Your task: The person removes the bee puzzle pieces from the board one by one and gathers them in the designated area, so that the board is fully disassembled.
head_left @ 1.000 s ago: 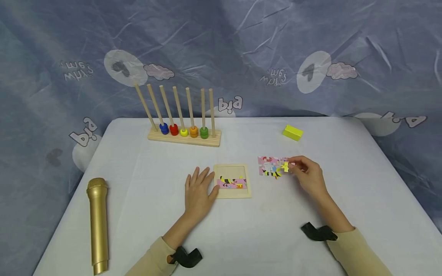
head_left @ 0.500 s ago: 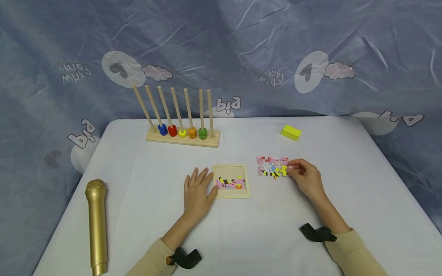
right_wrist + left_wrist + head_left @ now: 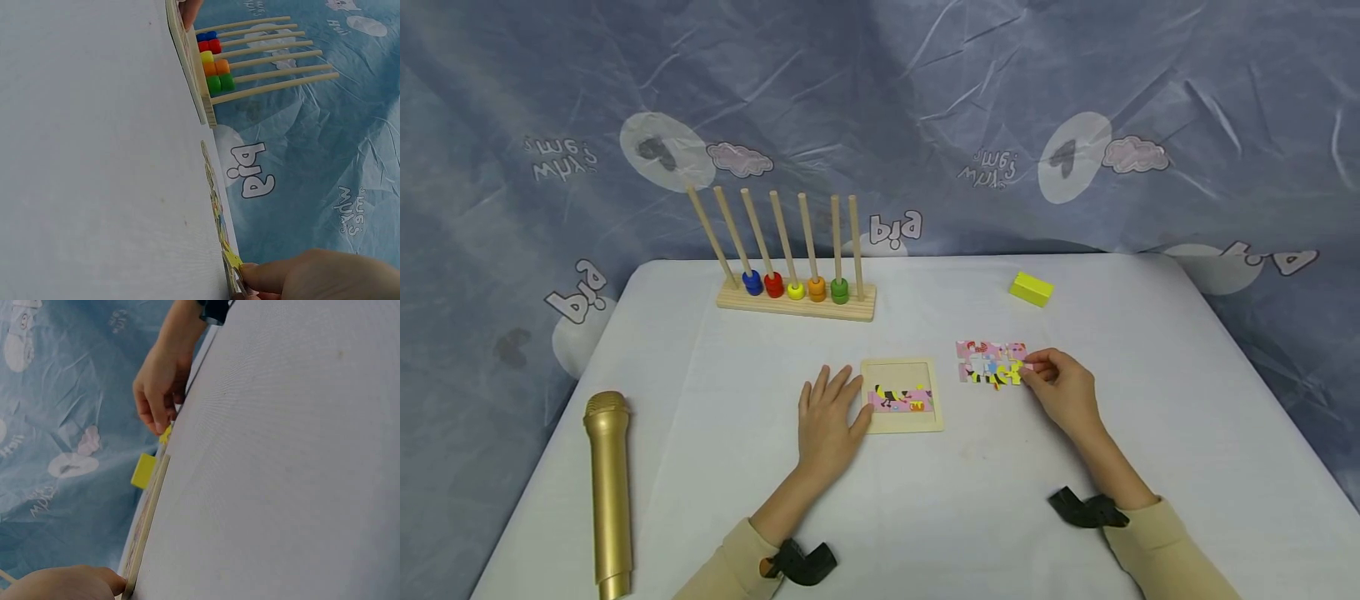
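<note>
In your head view, soft, even light covers the worktop [image 3: 955, 517]; glare streaks the curtain [image 3: 880, 108] beyond its far edge; your wrist views appear dimmer.

Right grip [image 3: 325, 278] on yellow piece [image 3: 232, 259], beads [image 3: 222, 67]

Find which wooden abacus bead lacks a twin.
Yellow round bead, alone on its wooden peg; blue, red, orange and green round beads are stacked in pairs.

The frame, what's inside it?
Colourful puzzle pieces lie in the near part of the frame; its far part is bare. What's under the pieces and left hand is hidden.
</note>
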Demonstrator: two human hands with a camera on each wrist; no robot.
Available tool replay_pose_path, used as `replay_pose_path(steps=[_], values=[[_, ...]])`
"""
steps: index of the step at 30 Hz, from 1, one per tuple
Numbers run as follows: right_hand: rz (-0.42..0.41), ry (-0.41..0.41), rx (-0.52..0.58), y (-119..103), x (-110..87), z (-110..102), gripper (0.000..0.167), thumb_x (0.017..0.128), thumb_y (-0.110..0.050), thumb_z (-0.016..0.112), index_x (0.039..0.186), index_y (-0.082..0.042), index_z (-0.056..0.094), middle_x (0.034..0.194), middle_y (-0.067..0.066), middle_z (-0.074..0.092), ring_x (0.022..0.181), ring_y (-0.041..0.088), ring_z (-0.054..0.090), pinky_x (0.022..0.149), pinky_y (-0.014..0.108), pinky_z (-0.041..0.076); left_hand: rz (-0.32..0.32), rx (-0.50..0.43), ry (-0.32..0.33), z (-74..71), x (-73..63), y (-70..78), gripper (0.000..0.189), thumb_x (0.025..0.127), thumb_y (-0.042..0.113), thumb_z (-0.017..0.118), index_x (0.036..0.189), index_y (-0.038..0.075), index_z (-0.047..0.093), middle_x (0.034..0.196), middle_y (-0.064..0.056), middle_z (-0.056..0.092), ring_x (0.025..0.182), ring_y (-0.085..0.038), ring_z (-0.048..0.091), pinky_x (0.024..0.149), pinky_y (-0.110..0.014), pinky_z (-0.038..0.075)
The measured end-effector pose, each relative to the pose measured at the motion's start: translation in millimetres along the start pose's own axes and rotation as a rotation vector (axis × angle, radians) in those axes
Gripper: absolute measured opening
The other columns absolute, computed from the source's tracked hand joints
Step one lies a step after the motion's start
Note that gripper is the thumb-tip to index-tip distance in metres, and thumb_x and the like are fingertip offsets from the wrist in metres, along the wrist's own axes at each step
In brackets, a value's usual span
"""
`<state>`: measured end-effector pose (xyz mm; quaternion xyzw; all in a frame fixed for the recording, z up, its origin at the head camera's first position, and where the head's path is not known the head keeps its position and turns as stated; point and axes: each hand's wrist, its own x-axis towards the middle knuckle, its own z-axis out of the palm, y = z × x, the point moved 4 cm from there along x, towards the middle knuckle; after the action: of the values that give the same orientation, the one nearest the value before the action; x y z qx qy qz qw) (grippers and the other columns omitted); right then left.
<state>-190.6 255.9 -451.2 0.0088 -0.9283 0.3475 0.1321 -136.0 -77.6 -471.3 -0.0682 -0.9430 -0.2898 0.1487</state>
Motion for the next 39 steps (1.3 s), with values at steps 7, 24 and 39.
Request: replay_pose_path(steps=[7,24,39], values=[[-0.029,0.03,-0.043,-0.7,-0.5,-0.1,0.013,0.084,-0.007,0.074,0.094,-0.001,0.069,0.081,0.012,0.063,0.072,0.015,0.051,0.061,0.016,0.037,-0.005,-0.003,-0.004,0.5,0.2,-0.3,0.043,0.088,0.027,0.069,0.126,0.009,0.065,0.142,-0.011,0.055,0.142,-0.038,0.036,0.114,-0.061,0.02],[-0.044,0.041,-0.093,1.4,-0.7,1.2,0.012,0.084,-0.009,0.075,0.092,-0.003,0.069,0.08,0.01,0.064,0.07,0.016,0.052,0.061,0.021,0.036,-0.007,-0.002,-0.008,0.8,-0.6,0.0,0.043,0.089,0.028,0.068,0.127,0.009,0.064,0.142,-0.011,0.055,0.143,-0.038,0.035,0.114,-0.061,0.02],[-0.054,0.028,-0.092,0.3,-0.6,0.9,0.013,0.084,-0.009,0.075,0.094,-0.001,0.07,0.08,0.01,0.063,0.07,0.016,0.05,0.06,0.022,0.036,-0.006,0.002,-0.004,1.6,-0.3,-0.8,0.043,0.088,0.027,0.069,0.127,0.009,0.065,0.142,-0.011,0.055,0.142,-0.038,0.036,0.114,-0.061,0.021]])
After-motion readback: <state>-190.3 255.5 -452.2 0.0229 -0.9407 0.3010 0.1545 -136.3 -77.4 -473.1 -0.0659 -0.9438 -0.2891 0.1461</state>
